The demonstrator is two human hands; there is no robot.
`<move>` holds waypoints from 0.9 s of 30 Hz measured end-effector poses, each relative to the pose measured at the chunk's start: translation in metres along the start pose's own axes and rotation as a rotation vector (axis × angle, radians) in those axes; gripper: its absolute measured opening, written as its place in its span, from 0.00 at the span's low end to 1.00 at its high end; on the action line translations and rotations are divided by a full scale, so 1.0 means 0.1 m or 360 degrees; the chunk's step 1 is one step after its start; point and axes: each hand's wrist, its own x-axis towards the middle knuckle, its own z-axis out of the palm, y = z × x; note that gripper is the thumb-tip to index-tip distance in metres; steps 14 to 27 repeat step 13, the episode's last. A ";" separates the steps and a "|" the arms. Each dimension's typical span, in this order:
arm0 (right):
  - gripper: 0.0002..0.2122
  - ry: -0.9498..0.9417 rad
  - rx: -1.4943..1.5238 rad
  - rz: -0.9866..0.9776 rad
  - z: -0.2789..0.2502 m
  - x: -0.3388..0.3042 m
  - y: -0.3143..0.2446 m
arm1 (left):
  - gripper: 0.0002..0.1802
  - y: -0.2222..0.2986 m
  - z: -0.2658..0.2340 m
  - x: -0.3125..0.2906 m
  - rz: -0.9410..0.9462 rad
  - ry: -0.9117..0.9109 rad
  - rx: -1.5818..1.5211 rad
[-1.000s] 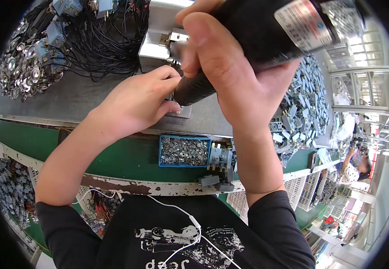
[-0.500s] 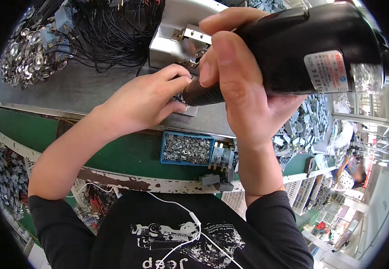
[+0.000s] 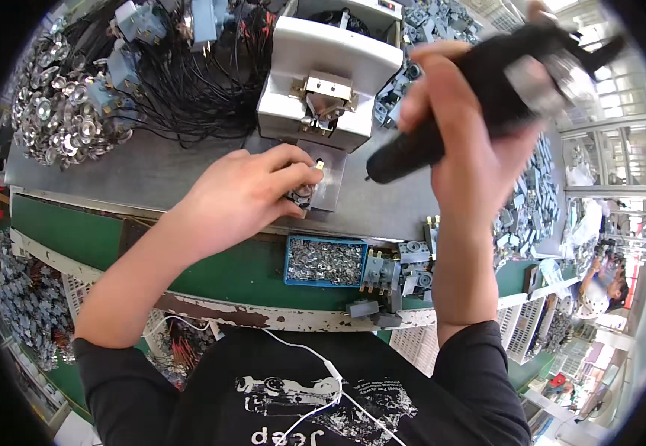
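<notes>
My right hand (image 3: 471, 152) is wrapped round a black electric screwdriver (image 3: 406, 154), held up off the bench with its thin bit pointing down and left. The screwdriver is blurred, its tip apart from the work. My left hand (image 3: 245, 186) pinches a small dark part (image 3: 302, 196) with shiny metal on it, mostly hidden by the fingers. A brass-coloured tab (image 3: 320, 165) shows by the fingertips. The part is at a small metal plate (image 3: 330, 192) in front of a white machine (image 3: 330, 56) with a metal bracket on its face.
A blue tray (image 3: 288, 271) of small metal pieces sits near the front edge, beside several grey plug-like parts (image 3: 382, 272). Black cables (image 3: 204, 97) and a heap of metal rings (image 3: 59, 111) lie at far left. More grey parts (image 3: 524, 201) are piled at right.
My right hand has drawn the screwdriver up and right, away from the part at my left hand. The left hand stays at the metal plate. The white machine now shows more fully.
</notes>
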 end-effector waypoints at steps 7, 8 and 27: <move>0.45 0.0281 -0.0607 -0.0745 0.29 -0.61 0.08 | 0.21 -0.10 -0.53 -0.65 -0.0421 0.1263 -0.1607; 0.43 -0.0331 -0.0744 -0.0326 0.38 -0.84 -0.03 | 0.23 -0.37 -0.62 -1.01 -0.0415 0.1258 -0.0419; 0.39 -0.0706 0.0093 0.1177 1.03 -1.04 0.57 | 0.25 -0.41 -0.65 -1.31 -0.0968 0.0763 0.1166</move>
